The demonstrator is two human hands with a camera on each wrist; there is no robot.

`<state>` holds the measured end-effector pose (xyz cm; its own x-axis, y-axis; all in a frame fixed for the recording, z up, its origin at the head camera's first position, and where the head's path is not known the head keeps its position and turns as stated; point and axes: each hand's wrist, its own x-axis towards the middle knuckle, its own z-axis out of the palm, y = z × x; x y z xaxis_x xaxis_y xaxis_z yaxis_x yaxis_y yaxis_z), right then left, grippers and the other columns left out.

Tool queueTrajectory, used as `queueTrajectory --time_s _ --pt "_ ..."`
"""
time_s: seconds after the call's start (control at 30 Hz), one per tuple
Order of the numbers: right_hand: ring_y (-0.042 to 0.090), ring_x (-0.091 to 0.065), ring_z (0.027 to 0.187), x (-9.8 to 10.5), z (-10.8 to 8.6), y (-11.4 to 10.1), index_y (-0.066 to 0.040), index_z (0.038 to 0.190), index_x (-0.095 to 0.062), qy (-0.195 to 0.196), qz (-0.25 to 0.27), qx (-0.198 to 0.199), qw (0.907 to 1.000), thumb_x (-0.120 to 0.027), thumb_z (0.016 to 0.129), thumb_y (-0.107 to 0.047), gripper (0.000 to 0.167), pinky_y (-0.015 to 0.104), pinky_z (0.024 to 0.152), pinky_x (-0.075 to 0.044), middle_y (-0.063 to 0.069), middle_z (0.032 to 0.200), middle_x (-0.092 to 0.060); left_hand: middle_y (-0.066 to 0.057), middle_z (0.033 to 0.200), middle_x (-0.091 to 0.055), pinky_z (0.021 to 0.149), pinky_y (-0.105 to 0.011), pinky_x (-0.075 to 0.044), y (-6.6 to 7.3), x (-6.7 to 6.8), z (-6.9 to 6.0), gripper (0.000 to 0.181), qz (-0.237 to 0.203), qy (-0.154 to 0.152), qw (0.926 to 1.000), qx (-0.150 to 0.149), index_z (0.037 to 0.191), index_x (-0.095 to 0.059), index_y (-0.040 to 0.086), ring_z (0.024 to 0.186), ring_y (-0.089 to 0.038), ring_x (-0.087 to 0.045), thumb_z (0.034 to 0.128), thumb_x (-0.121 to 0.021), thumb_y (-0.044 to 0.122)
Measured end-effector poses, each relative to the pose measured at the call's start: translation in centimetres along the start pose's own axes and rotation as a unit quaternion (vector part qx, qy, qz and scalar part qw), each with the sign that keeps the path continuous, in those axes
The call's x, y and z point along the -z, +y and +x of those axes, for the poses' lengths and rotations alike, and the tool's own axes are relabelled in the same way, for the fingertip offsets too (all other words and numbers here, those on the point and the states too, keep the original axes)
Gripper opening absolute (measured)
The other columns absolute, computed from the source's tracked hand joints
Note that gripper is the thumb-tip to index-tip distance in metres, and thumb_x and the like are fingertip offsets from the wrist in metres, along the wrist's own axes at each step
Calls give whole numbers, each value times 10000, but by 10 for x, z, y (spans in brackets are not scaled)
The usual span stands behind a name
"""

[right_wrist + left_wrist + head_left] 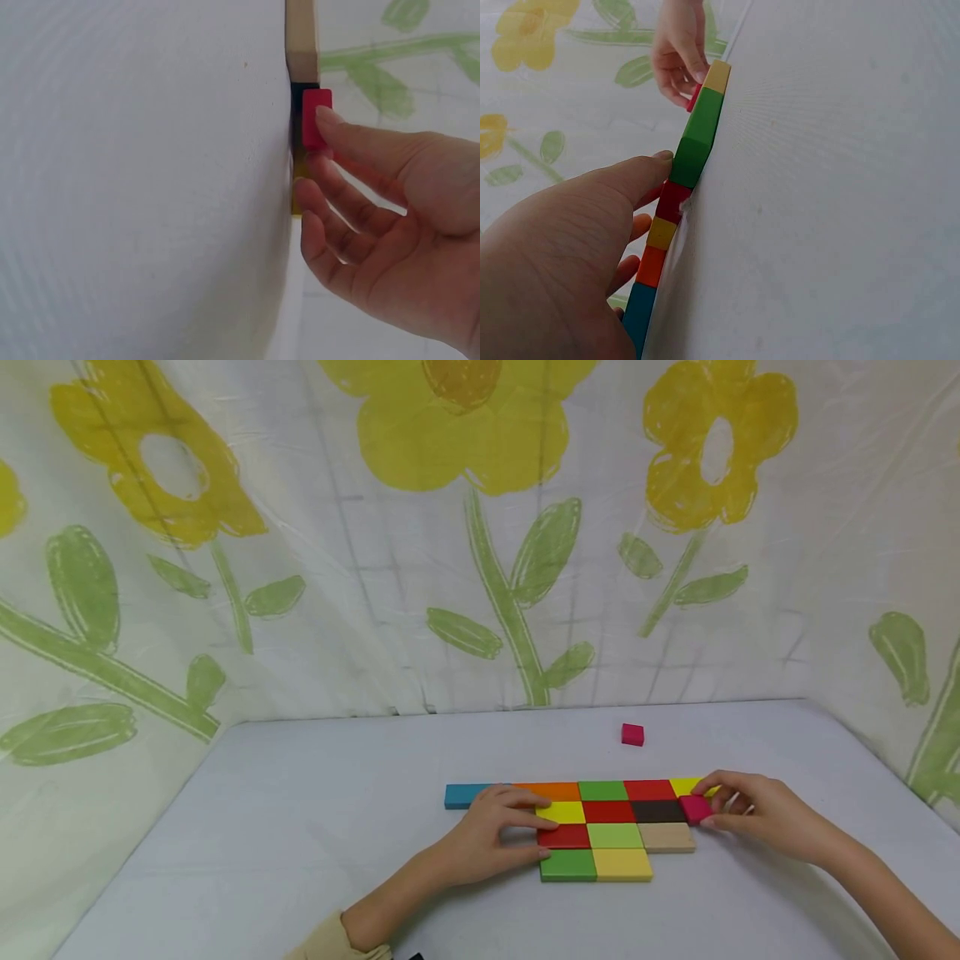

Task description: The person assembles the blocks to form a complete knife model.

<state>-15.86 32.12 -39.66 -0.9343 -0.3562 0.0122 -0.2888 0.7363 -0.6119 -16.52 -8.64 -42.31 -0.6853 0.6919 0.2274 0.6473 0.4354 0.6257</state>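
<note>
Flat coloured blocks lie side by side in stepped rows on the white table. My right hand (pixel 776 817) pinches a small magenta block (pixel 696 810) between thumb and fingers, at the right end of the row with the black block (pixel 658 812). In the right wrist view this magenta block (pixel 311 120) sits slightly off the table, with the yellow end block (pixel 298 201) behind. My left hand (pixel 487 839) rests at the rows' left side, its fingers extended over the yellow block (pixel 562 812) and red block (pixel 564 837). Its thumb touches the green block (pixel 567 865).
A second magenta block (pixel 632 734) lies apart, behind the rows. The back row starts with a blue block (pixel 463 795) and an orange block (pixel 555 791). A natural wood block (pixel 667 837) ends the third row. A flower-printed curtain (pixel 300 635) hangs behind the table (pixel 285 827).
</note>
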Motion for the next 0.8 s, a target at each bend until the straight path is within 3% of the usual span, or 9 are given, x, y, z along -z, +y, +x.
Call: queueTrajectory --time_s 0.8 --pt "60 -593 745 -5 0 1 -66 1166 -667 96 -9 16 10000 -844 872 -98 345 229 670 -531 3 932 -658 22 1422 -656 1219 -616 -277 2 0 0 318 14 19 10000 28 1275 -788 213 1380 -210 -499 974 -768 313"
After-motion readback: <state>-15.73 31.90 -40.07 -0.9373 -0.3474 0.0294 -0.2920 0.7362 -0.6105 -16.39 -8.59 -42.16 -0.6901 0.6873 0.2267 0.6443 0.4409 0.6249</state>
